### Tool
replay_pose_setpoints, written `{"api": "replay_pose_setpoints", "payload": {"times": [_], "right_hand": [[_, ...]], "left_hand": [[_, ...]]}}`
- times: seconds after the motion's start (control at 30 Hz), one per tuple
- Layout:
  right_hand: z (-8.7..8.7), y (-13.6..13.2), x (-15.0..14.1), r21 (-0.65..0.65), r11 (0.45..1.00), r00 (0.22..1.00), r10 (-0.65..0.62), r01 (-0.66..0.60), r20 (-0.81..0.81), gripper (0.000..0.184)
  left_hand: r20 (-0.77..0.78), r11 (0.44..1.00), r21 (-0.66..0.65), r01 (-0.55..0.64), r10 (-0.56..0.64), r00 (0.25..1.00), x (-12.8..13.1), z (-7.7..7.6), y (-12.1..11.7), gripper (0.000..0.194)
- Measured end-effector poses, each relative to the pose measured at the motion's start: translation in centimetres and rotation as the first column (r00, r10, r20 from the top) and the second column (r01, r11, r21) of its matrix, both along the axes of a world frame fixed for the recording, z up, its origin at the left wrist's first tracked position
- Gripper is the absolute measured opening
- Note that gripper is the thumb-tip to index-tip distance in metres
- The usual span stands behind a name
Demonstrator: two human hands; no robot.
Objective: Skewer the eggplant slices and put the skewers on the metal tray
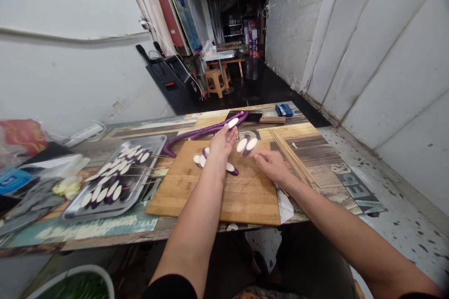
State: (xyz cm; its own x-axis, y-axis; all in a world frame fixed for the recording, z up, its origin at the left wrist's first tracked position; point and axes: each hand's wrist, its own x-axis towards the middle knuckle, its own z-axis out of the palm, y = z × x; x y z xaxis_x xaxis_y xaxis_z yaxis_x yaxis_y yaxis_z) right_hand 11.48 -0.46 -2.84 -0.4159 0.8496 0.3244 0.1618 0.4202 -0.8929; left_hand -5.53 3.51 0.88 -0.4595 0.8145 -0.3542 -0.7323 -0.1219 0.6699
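Between the fingertips of my left hand (pixel 223 141) is an oval eggplant slice (pixel 233 123), white-fleshed with a purple rim, held above the far edge of the wooden cutting board (pixel 175 191). My right hand (pixel 271 163) is closed on a thin skewer, mostly hidden by the fingers, that carries threaded eggplant slices (pixel 251 144). More loose slices (pixel 230 167) lie on the board, partly covered by my left forearm. Long whole eggplants (pixel 196 133) rest behind the board.
At left, a metal tray (pixel 132 198) holds several skewered eggplant slices. Bare bamboo skewers (pixel 294 159) lie right of the board. A knife (pixel 271 120) and a blue box (pixel 284 110) sit at the back. A grey cloth (pixel 35 203) lies at far left.
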Motion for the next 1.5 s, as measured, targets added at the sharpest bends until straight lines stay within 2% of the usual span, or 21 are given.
{"api": "replay_pose_setpoints", "payload": {"times": [0.47,0.77,1.07,1.5], "right_hand": [[-0.1,0.0,0.0,-0.008,1.0,1.0,-0.012,0.012,0.014,0.03],[-0.2,0.1,0.1,0.021,1.0,1.0,0.017,-0.016,-0.024,0.032],[-0.6,0.3,0.1,0.025,0.998,0.998,-0.065,0.065,0.014,0.033],[-0.5,0.3,0.0,-0.018,0.996,0.996,-0.089,0.089,-0.012,0.033]], "left_hand": [[0.028,1.0,0.003,-0.011,0.011,1.0,-0.3,-0.3,0.4,0.005],[-0.055,1.0,0.028,0.0,0.002,0.999,0.0,-0.3,0.3,0.003],[-0.127,0.998,0.058,0.008,0.0,0.992,0.5,-0.7,0.3,0.004],[-0.174,0.999,0.03,0.044,-0.038,0.984,1.4,-0.5,-0.2,0.006]]}}
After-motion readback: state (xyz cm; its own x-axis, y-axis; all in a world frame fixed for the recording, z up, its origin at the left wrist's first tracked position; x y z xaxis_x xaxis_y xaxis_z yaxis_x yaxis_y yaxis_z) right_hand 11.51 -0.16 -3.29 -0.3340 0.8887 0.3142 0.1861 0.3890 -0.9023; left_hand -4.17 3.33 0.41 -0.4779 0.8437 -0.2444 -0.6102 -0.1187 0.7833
